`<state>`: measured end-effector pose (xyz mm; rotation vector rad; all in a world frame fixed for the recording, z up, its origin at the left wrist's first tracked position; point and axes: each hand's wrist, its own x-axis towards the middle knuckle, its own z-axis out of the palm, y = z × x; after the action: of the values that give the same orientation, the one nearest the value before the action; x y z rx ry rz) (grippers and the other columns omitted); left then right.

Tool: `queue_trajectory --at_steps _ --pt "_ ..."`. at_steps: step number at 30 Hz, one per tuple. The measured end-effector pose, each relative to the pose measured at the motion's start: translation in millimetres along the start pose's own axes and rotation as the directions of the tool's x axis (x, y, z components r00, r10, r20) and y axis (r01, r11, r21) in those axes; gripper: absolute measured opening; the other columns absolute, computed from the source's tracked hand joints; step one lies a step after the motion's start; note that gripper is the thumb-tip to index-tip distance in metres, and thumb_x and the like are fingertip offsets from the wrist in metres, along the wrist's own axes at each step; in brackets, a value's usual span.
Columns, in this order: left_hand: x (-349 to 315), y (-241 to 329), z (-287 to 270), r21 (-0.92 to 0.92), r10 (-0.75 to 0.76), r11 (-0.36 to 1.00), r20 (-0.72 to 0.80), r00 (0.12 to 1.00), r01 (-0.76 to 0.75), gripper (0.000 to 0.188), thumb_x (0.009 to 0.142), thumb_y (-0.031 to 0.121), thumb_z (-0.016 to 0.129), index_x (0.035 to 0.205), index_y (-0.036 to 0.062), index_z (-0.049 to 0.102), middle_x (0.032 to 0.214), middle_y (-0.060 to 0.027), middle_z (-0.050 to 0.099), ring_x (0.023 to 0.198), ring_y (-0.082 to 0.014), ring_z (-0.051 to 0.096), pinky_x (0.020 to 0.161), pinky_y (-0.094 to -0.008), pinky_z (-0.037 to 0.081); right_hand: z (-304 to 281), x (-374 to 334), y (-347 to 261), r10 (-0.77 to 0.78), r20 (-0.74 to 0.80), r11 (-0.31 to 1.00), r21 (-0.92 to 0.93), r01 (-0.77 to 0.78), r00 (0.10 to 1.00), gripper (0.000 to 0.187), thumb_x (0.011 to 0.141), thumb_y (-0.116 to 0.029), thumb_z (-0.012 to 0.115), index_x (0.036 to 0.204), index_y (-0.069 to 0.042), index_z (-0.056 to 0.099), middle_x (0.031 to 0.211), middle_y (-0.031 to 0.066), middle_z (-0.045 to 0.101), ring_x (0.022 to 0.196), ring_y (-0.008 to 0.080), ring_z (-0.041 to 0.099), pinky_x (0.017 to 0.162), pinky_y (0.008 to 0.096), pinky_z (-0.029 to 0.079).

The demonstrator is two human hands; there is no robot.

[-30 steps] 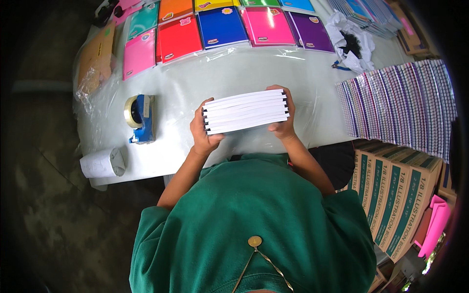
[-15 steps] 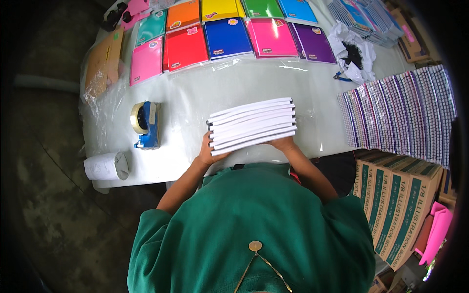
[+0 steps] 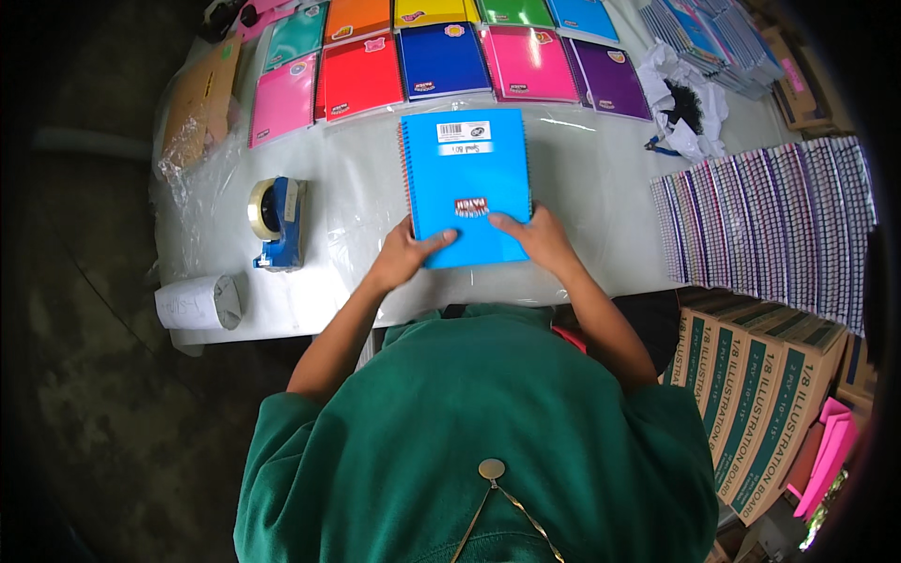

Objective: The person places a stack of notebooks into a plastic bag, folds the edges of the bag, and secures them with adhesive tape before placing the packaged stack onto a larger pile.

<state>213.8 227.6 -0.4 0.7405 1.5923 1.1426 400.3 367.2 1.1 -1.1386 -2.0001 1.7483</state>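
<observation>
A stack of spiral notebooks (image 3: 469, 188) with a bright blue cover on top is between my hands, over the near middle of the table. White labels sit at the cover's far end. My left hand (image 3: 404, 253) grips the near left corner, its thumb lying on the cover. At the near right side my right hand (image 3: 544, 241) holds on, thumb also on top. The fingers of both hands are mostly hidden under or beside the stack. Coil binding runs along both its left and right edges. The lower notebooks are hidden by the top one.
Beyond the stack lie rows of colourful notebooks (image 3: 441, 61). A blue tape dispenser (image 3: 286, 225) and a white paper roll (image 3: 199, 303) are at left. Bound notebooks (image 3: 765, 220) form a long stack at right, above cardboard boxes (image 3: 751, 403). Pliers (image 3: 661, 146) lie beside crumpled white paper (image 3: 710, 127).
The stack has tipped from standing with its white page edges up to showing its blue cover. My thumbs have come onto the cover, and both hands still hold it.
</observation>
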Motion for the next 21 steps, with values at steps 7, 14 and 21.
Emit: queue_trajectory --at_steps 7,14,21 --pt "27.5 -19.6 -16.5 0.230 -0.369 0.910 0.077 0.926 0.343 0.089 0.063 0.069 0.066 0.108 -0.0076 0.057 0.094 -0.0213 0.063 0.086 -0.0280 0.062 0.066 -0.0333 0.049 -3.6 28.3 -1.3 0.369 0.150 0.883 -0.364 -0.296 0.917 0.080 0.074 -0.068 0.055 0.094 0.009 0.061 0.082 0.0182 0.065 0.078 0.0267 0.064 0.071 0.0349 0.050" --pt "29.4 2.4 -6.4 0.211 0.163 0.971 -0.239 0.957 -0.112 0.084 0.085 0.059 0.042 0.140 -0.0002 0.018 0.140 -0.0262 0.027 0.131 -0.0360 0.027 0.105 -0.0426 0.027 -0.6 28.6 25.8 -0.064 -0.199 0.995 -0.088 0.047 0.978 0.073 0.090 -0.051 0.042 0.136 0.003 0.025 0.135 0.0214 0.034 0.127 0.0289 0.032 0.104 0.0349 0.026" --pt "38.6 -5.0 11.3 0.011 0.071 0.997 -0.176 0.982 -0.070 0.072 0.089 0.028 0.038 0.144 0.0048 -0.001 0.151 -0.0168 0.003 0.139 -0.0318 0.008 0.112 -0.0388 0.011 16.7 35.3 45.4 -0.110 -0.078 0.850 0.510 0.134 0.991 0.061 0.095 -0.027 0.042 0.144 -0.005 0.012 0.146 0.0152 0.024 0.132 0.0253 0.029 0.107 0.0315 0.024"
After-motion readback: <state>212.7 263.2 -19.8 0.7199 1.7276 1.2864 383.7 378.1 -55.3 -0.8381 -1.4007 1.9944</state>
